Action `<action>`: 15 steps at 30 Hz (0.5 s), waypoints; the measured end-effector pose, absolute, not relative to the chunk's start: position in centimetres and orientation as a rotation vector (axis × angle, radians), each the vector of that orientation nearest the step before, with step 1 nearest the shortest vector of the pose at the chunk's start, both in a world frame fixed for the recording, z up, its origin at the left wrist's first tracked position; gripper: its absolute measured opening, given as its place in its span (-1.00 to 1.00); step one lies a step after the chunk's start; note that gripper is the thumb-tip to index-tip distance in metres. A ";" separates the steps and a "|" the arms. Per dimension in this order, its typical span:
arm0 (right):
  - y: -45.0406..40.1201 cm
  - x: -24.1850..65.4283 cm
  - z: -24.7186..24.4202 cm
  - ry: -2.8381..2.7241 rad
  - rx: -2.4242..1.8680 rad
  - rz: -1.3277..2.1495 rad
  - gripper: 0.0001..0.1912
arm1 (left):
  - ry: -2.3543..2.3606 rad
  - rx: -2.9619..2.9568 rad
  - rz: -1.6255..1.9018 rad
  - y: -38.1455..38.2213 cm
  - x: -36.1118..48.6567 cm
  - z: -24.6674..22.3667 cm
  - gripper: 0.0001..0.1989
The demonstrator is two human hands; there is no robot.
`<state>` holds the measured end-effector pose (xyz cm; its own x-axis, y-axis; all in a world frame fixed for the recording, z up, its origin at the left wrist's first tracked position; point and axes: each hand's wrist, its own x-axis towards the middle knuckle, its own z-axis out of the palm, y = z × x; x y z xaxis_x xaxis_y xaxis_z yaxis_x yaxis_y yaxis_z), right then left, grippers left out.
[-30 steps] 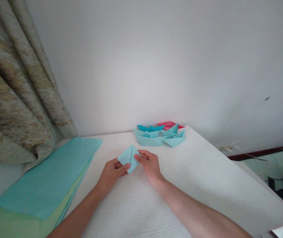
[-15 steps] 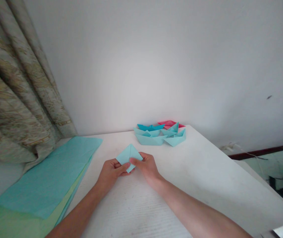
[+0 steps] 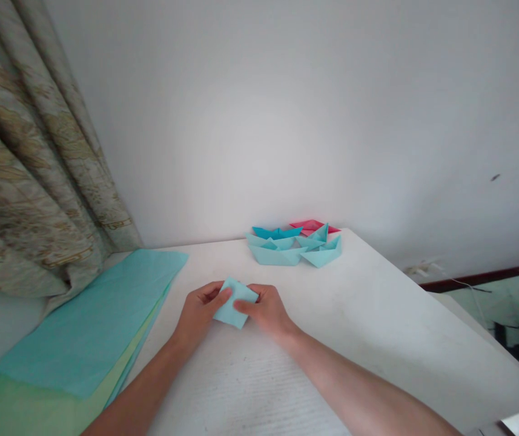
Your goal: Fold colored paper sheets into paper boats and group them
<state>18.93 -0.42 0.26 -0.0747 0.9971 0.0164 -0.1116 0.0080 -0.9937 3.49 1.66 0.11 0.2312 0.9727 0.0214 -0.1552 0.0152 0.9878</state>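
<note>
A small light-blue piece of folded paper [image 3: 232,311] is held between both hands above the white table. My left hand [image 3: 201,307] pinches its left edge, thumb on the front face and fingers behind. On the opposite edge, my right hand [image 3: 266,307] grips the paper the same way, its thumb pressed near the middle. The paper shows a plain, roughly square face, tilted a little. Fingers behind it are partly hidden.
Several folded paper boats [image 3: 280,255], light blue, darker blue and pink, stand by the wall at the back. Large blue and green paper sheets [image 3: 91,327] lie at the left, below a patterned curtain [image 3: 27,151]. The white table [image 3: 368,321] ends in a slanting right edge.
The folded paper has turned from a diamond with a centre crease to a plain tilted square, slightly lower. Both hands keep hold, and the left thumb has moved up.
</note>
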 end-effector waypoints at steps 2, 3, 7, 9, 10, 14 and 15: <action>-0.6 18.8 0.1 -1.265 -1.028 1.322 -0.82 | 0.882 1.154 1.061 1.4 3.6 0.3 -0.66; -0.6 18.8 0.0 -1.287 -1.012 1.327 -0.81 | 0.865 1.120 1.054 1.3 3.6 0.4 -0.67; -0.8 18.6 -0.1 -1.312 -1.058 1.372 -0.76 | 0.838 0.909 1.150 1.0 3.7 1.1 -0.68; -0.8 18.4 0.0 -1.291 -1.084 1.416 -0.73 | 0.840 0.812 1.210 1.0 3.7 1.4 -0.68; -0.9 18.4 0.1 -1.277 -1.096 1.434 -0.70 | 0.845 0.776 1.233 1.0 3.7 1.5 -0.69; -0.9 18.3 0.6 -1.225 -1.127 1.506 -0.57 | 0.856 0.677 1.296 1.0 3.8 1.4 -0.69; -0.9 18.3 0.7 -1.215 -1.127 1.524 -0.55 | 0.858 0.659 1.310 1.1 3.8 1.4 -0.69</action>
<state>18.31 -0.91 0.67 -0.2211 0.9661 -0.1332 -0.0857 -0.1553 -0.9841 3.84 1.07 1.37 0.0423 0.9856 -0.1637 -0.5438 0.1601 0.8238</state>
